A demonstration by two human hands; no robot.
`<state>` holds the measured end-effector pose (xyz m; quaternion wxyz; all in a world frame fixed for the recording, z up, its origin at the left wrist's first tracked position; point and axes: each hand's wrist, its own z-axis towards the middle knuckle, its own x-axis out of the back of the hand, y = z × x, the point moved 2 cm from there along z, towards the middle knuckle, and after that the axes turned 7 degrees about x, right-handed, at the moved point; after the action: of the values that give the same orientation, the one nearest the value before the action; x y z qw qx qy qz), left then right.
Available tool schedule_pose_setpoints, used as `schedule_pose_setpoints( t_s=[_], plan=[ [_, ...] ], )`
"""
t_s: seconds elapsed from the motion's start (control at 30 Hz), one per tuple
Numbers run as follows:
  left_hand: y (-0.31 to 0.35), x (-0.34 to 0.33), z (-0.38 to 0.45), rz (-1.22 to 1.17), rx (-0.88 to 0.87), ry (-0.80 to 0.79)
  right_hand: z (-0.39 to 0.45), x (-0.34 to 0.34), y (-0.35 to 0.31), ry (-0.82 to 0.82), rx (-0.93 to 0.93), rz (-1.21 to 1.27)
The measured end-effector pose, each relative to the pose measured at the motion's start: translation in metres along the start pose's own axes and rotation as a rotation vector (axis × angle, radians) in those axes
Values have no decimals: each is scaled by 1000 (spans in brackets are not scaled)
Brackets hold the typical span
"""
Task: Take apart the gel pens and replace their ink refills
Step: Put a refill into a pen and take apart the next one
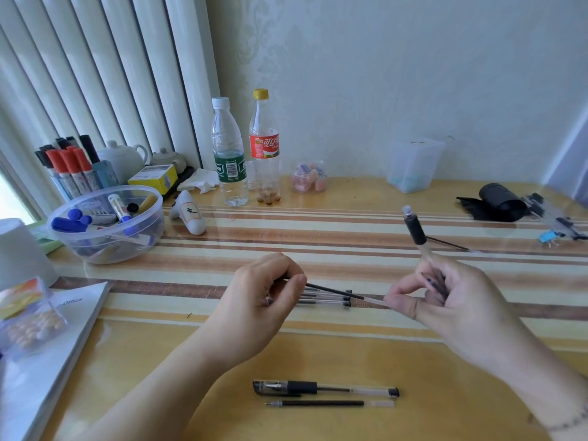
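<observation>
Red Chinese lettering marks the cola bottle (264, 148) at the striped tabletop's (350, 351) far edge; "Office" shows on a booklet (47, 351) (left edge, partly cut off). Left hand (257, 300) pinches a refill (334, 291); right hand (451, 297) grips the pen barrel (415, 230). Spare pens beneath are half hidden.

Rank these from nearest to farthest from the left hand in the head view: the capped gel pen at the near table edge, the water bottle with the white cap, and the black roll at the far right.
From the left hand:
1. Capped gel pen, just below the hand at the near table edge.
2. Water bottle, up and slightly left, by the wall.
3. Black roll, far right.
</observation>
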<state>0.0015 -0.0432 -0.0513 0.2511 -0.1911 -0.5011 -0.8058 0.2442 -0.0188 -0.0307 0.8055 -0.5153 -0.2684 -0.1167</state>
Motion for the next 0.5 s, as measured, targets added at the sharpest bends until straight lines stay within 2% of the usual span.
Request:
schedule_pose_setpoints(
  t_s=[0.17,0.27,0.4,0.5],
  plan=[
    [-1,2,1,25,-1,-54,0,-1,3,-48,-45,-66],
    [-10,19,7,99,14,7,1,0,5,-96,-64,-151],
    [-16,33,11,117,30,114,-3,-10,10,-283,-42,-388],
    [-9,25,8,104,-26,78,-7,-16,9,-355,-9,-482]
  ],
)
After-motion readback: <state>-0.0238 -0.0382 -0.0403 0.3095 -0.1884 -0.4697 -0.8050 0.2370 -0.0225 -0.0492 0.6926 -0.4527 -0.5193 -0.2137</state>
